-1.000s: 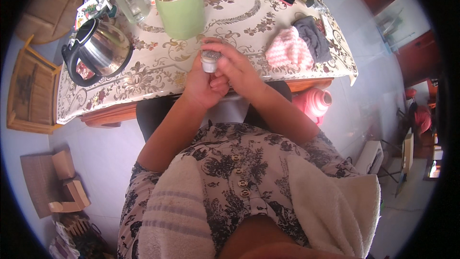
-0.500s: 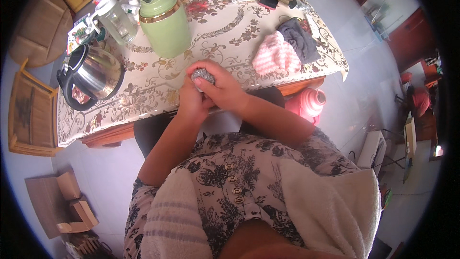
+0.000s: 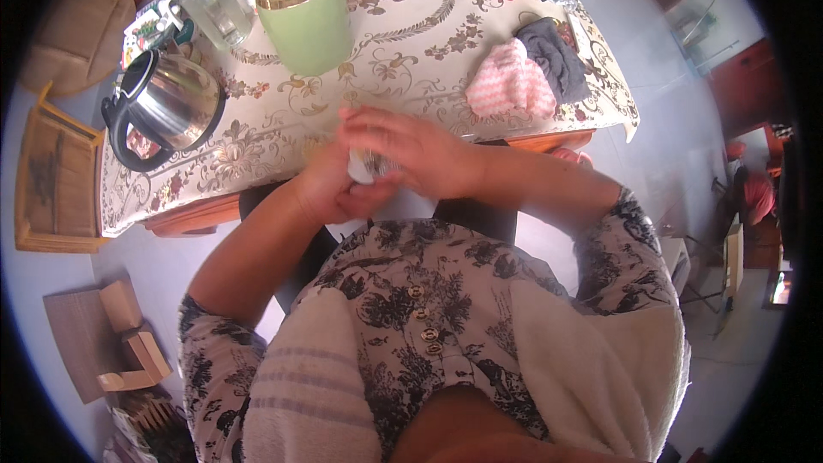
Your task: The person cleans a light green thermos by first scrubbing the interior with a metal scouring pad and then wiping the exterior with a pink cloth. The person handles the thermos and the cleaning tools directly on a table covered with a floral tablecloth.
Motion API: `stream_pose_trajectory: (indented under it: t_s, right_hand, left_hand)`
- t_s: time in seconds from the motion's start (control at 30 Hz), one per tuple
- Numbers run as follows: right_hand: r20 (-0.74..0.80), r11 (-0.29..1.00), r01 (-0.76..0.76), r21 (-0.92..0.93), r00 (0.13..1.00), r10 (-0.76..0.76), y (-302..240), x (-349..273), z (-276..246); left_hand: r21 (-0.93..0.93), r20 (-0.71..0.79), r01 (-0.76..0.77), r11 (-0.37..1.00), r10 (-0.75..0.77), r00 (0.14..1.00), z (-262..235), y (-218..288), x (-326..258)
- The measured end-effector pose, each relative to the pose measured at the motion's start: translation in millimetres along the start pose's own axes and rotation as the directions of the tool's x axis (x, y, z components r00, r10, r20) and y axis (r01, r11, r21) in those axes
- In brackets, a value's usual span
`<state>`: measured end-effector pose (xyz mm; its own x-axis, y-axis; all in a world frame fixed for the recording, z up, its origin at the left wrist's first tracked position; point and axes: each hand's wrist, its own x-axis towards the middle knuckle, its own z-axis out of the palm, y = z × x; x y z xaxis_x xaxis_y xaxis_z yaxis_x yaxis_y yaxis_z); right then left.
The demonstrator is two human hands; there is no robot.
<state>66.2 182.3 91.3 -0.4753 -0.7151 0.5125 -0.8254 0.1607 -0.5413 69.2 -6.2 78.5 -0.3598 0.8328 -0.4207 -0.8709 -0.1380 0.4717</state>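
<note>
Kettle (image 3: 184, 94), steel-bodied, at left on the table (image 3: 279, 141); next, a green flask (image 3: 307, 21). Left hand (image 3: 330, 189), fingers closed about a small white object (image 3: 360, 169), blurred, near the table's front edge. Right hand (image 3: 422, 150) lies over its top; whether it grips cannot be told. Slackened left fingers, or a hard push from above, could drop it. Farther right, pink-and-white cloth (image 3: 512, 81).

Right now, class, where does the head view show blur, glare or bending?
Head view, centre: the left hand and right hand look smeared, with the small white object too blurred to identify. Head view, left: bright highlights on the steel kettle. Head view, right: the patterned tablecloth has a curving edge. Head view, corners: black.
</note>
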Motion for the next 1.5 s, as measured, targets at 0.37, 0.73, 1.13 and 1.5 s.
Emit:
stream_pose_trajectory:
  t_s: [0.37, 0.73, 1.13, 1.5]
  right_hand:
    - [-0.189, 0.997, 0.017, 0.077, 0.982, -0.002, -4.5, 12.1, -4.7]
    - [-0.566, 0.969, -0.187, 0.161, 0.787, 0.246, 14.0, 37.0, 42.4]
    - [-0.203, 0.965, -0.009, -0.263, 0.978, -0.046, 20.3, 27.7, -13.1]
    - [0.191, 0.252, -0.646, 0.720, 0.534, 0.824, 31.8, 32.2, -21.7]
  left_hand:
    - [-0.220, -0.105, -0.456, 0.862, 0.444, 0.890, -14.6, -14.3, 36.8]
    - [0.931, -0.073, -0.347, 0.112, 0.990, 0.122, -19.8, 9.7, 53.9]
    - [0.201, -0.330, -0.292, 0.935, 0.345, 0.879, 21.0, 12.4, 7.0]
    - [0.855, 0.475, 0.141, -0.499, 0.863, 0.171, 8.5, 28.4, 2.5]
